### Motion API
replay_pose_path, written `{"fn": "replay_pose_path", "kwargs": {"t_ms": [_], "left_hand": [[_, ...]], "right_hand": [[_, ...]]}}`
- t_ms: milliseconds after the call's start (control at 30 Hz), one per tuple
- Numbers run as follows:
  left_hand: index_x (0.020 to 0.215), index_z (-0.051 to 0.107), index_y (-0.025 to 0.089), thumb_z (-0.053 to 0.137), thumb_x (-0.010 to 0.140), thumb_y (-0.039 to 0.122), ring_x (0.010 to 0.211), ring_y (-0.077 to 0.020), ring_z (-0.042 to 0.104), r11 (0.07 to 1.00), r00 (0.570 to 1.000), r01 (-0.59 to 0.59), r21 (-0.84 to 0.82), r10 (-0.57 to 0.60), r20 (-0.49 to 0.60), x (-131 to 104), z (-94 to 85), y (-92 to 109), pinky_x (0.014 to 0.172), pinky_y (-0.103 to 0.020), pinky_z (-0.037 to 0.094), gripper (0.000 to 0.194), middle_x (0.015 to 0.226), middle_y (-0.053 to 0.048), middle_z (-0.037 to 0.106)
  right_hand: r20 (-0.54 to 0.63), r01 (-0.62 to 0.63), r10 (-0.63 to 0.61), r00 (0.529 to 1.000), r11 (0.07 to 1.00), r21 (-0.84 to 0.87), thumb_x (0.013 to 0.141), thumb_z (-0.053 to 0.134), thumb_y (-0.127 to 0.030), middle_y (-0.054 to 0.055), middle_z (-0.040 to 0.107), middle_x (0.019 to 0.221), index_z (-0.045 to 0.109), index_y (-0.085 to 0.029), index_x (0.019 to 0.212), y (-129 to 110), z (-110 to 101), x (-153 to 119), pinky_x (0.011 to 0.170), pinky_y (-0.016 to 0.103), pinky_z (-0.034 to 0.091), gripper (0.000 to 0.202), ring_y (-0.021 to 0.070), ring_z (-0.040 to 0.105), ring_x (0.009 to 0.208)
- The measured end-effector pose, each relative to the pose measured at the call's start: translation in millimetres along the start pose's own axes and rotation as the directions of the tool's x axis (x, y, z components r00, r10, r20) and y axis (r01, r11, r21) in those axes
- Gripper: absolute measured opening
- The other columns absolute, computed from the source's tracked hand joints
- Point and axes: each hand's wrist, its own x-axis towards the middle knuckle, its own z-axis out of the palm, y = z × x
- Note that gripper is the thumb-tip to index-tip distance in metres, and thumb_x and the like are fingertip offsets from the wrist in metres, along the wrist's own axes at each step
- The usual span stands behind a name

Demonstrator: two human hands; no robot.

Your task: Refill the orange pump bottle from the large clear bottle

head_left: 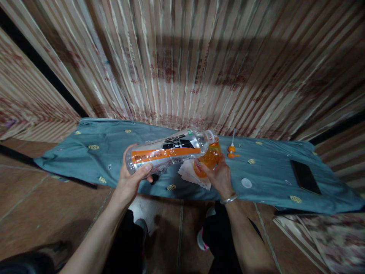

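Observation:
My left hand (132,173) is wrapped round the base of a clear plastic bottle (167,150) with an orange, black and silver label. The bottle is tilted almost flat, its uncapped mouth pointing right over the neck of an orange transparent bottle (211,156). Around that orange bottle are the fingers of my right hand (219,173), with a bracelet at the wrist. Beneath them a white cloth or tissue (191,174) lies on the table. An orange spray pump head (231,149) with a thin tube rests to the right. Whether liquid is flowing is too small to tell.
The narrow table has a blue-green cloth (268,167) with yellow prints. On it are a white round cap (246,183) and a black phone (305,177) at the right. A striped curtain (182,68) hangs behind. Dark frame bars stand at both sides.

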Motion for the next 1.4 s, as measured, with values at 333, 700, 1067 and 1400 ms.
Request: {"fn": "replay_pose_path", "kwargs": {"t_ms": [333, 700, 1067, 1400], "left_hand": [[0.137, 0.049, 0.026, 0.096, 0.064, 0.043, 0.064, -0.0139, 0.064, 0.999, 0.999, -0.034, -0.026, 0.034, 0.010, 1.3, 0.2, -2.1, 0.041, -0.022, 0.052, 0.088, 0.106, -0.003, 0.068], [0.136, 0.050, 0.026, 0.097, 0.062, 0.042, 0.066, -0.0150, 0.066, 0.999, 1.000, -0.010, -0.031, 0.010, -0.003, 0.7, 1.1, 0.3, 0.041, -0.022, 0.053, 0.090, 0.108, -0.004, 0.069], [0.137, 0.048, 0.025, 0.096, 0.059, 0.041, 0.067, -0.0154, 0.065, 1.000, 1.000, 0.017, -0.016, -0.017, -0.022, -0.5, 4.7, 2.9, 0.041, -0.023, 0.053, 0.093, 0.108, -0.004, 0.068], [0.140, 0.049, 0.025, 0.097, 0.061, 0.042, 0.068, -0.0161, 0.066, 1.000, 1.000, 0.001, -0.013, -0.002, -0.014, -1.0, 4.3, 3.8, 0.041, -0.023, 0.053, 0.094, 0.111, -0.005, 0.069]], "right_hand": [[-0.003, 0.005, -0.005, 1.000, 1.000, -0.003, 0.078, 0.070, -0.073, 0.022, 0.081, 0.104, 0.064, -0.015, 0.117, -1.9, -0.8, -0.3, 0.080, 0.048, 0.063, 0.070, 0.0386, 0.080, 0.092], [-0.007, -0.005, 0.005, 1.000, 1.000, -0.002, 0.079, 0.070, -0.073, 0.020, 0.081, 0.104, 0.063, -0.015, 0.120, -2.9, -0.5, -1.0, 0.082, 0.048, 0.062, 0.071, 0.0386, 0.080, 0.095], [-0.008, -0.024, 0.024, 1.000, 1.000, -0.016, 0.076, 0.071, -0.075, 0.022, 0.081, 0.103, 0.063, -0.015, 0.116, -2.6, -0.7, -0.2, 0.079, 0.048, 0.062, 0.072, 0.0390, 0.079, 0.092], [-0.011, -0.003, 0.003, 1.000, 1.000, -0.014, 0.079, 0.072, -0.072, 0.020, 0.081, 0.103, 0.062, -0.015, 0.119, -0.9, 0.6, -0.9, 0.078, 0.047, 0.062, 0.070, 0.0382, 0.080, 0.092]]}}
